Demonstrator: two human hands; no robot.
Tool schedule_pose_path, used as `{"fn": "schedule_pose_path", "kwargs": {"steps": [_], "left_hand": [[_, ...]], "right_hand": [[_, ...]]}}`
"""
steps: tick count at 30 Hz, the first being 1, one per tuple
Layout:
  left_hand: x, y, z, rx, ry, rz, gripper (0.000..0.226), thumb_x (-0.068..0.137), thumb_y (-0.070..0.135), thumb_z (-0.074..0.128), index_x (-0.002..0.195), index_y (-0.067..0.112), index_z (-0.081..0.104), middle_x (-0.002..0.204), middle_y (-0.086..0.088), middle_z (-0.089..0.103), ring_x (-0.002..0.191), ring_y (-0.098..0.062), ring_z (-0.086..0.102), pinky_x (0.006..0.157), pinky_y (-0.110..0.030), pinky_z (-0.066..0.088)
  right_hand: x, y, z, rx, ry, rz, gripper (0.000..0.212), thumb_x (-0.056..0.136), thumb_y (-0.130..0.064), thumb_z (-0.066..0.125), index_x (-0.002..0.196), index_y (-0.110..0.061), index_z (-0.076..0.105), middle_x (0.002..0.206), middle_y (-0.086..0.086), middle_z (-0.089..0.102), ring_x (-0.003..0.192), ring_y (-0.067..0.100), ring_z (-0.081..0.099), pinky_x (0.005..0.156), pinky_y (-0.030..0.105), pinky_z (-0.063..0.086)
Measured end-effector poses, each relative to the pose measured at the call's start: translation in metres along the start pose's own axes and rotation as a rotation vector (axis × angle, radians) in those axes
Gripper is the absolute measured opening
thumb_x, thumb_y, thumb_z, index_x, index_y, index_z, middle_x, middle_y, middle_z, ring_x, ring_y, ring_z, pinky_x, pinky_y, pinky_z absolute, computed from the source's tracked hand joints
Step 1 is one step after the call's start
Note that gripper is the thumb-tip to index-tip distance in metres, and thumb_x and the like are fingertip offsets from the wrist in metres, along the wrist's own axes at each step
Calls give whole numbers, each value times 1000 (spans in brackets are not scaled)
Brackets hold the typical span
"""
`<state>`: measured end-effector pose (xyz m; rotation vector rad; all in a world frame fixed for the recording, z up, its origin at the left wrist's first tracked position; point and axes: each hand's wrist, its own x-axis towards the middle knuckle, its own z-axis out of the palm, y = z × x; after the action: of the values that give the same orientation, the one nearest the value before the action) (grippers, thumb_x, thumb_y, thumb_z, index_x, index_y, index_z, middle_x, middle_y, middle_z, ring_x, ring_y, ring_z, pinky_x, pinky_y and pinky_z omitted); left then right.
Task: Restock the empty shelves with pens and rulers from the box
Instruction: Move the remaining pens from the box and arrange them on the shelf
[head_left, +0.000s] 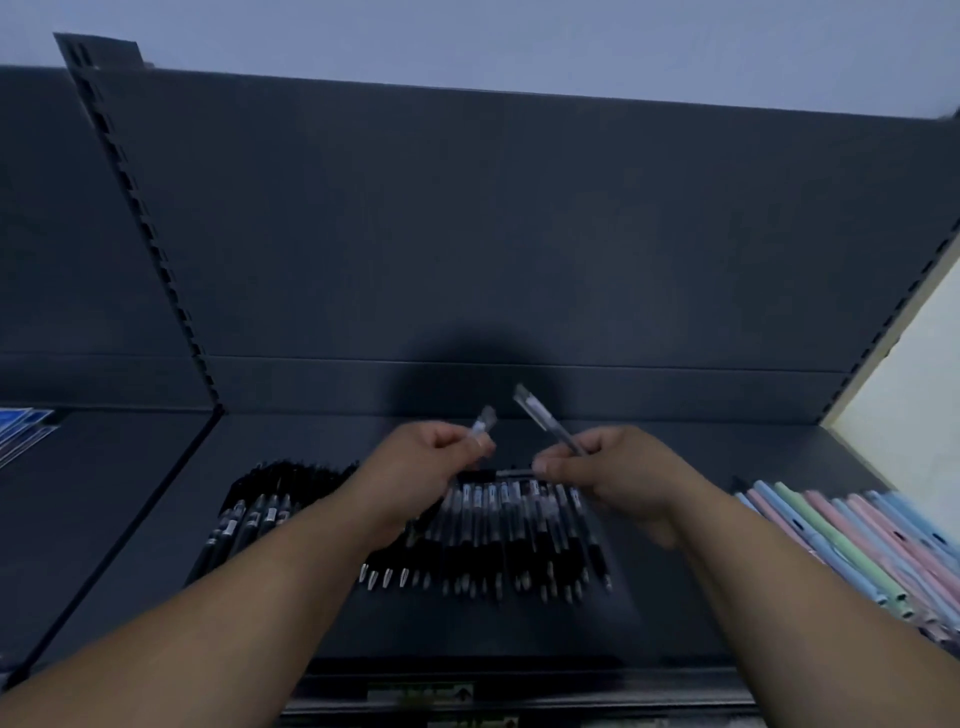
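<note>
Pen-stocking step — left hand (431, 457) pinches left pen (485, 420), right hand (608, 467) pinches right pen (536, 411), above middle pen row (519, 525); next, seemingly, lay both parallel there.

Dark metal shelf (291, 436) carries black click pens (249, 514) left, clear capped pens (519, 530) centre, pastel slim pens (857, 545) right. Above centre group: left hand (431, 457) holds left clear pen (483, 423), right hand (602, 467) holds right clear pen (540, 415). Blue packets (21, 431) far left, neighbouring bay.
</note>
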<state>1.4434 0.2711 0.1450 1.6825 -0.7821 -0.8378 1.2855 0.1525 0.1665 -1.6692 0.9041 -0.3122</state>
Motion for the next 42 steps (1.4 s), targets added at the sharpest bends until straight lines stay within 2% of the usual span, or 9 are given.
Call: {"fn": "schedule_pose_path", "kwargs": {"steps": [3, 7, 15, 21, 25, 29, 34, 38, 42], "left_hand": [[-4, -3, 13, -109, -95, -62, 13, 92, 22, 63, 93, 12, 72, 86, -1, 73, 74, -11, 66, 67, -20, 53], [-6, -9, 21, -181, -136, -114, 16, 92, 22, 62, 95, 10, 73, 89, -6, 74, 74, -14, 68, 72, -28, 53], [-7, -8, 31, -148, -143, -111, 22, 90, 31, 65, 101, 14, 74, 91, -5, 76, 75, -10, 68, 68, -24, 50], [-4, -7, 36, -18, -151, -75, 21, 93, 32, 61, 101, 17, 73, 88, 0, 76, 72, -6, 68, 70, -23, 51], [9, -10, 37, 38, 13, -129, 28, 93, 37, 60, 107, 15, 70, 100, 0, 73, 89, -13, 66, 79, -28, 51], [16, -18, 47, 217, 107, -185, 21, 95, 36, 58, 99, 15, 62, 98, 2, 60, 88, -11, 54, 78, -27, 43], [41, -20, 78, 675, 52, -163, 42, 96, 34, 54, 62, 9, 52, 66, -7, 55, 65, -20, 54, 66, -29, 47], [49, -26, 89, 814, 78, -164, 26, 94, 26, 57, 105, 3, 57, 106, -13, 64, 84, -20, 56, 64, -25, 42], [38, -38, 88, 853, 97, -77, 61, 90, 32, 65, 137, 7, 36, 129, -11, 52, 112, -22, 53, 83, -24, 42]], "right_hand": [[4, 0, -1, 321, 44, -24, 11, 86, -7, 71, 97, -9, 70, 80, 3, 63, 62, 6, 53, 52, 17, 45], [7, 4, 4, 604, 86, -42, 11, 97, -10, 56, 105, -7, 63, 82, 7, 71, 54, 3, 55, 54, 16, 52], [8, 6, 15, 460, 1, -77, 19, 101, -17, 50, 105, -12, 68, 85, 12, 54, 60, 6, 53, 61, 18, 53], [11, 15, 8, 575, -48, -42, 18, 99, -11, 52, 113, -10, 64, 82, 6, 63, 68, 10, 60, 63, 22, 56], [18, 37, -9, 259, 139, -35, 10, 98, -22, 57, 99, -16, 64, 79, 1, 62, 58, 10, 51, 51, 22, 46], [24, 71, -26, -110, 312, 74, 32, 97, -31, 56, 75, -10, 64, 58, 4, 59, 45, 15, 53, 52, 26, 48], [39, 96, -27, -349, 310, 130, 24, 94, -37, 57, 101, -17, 67, 100, 8, 72, 97, 30, 68, 91, 36, 53], [38, 102, -27, -555, 208, 96, 35, 90, -34, 65, 121, -17, 60, 118, 2, 66, 109, 19, 61, 83, 18, 40], [37, 106, -27, -635, 185, 45, 18, 87, -33, 66, 102, -23, 65, 102, -3, 70, 95, 14, 63, 74, 18, 42]]}}
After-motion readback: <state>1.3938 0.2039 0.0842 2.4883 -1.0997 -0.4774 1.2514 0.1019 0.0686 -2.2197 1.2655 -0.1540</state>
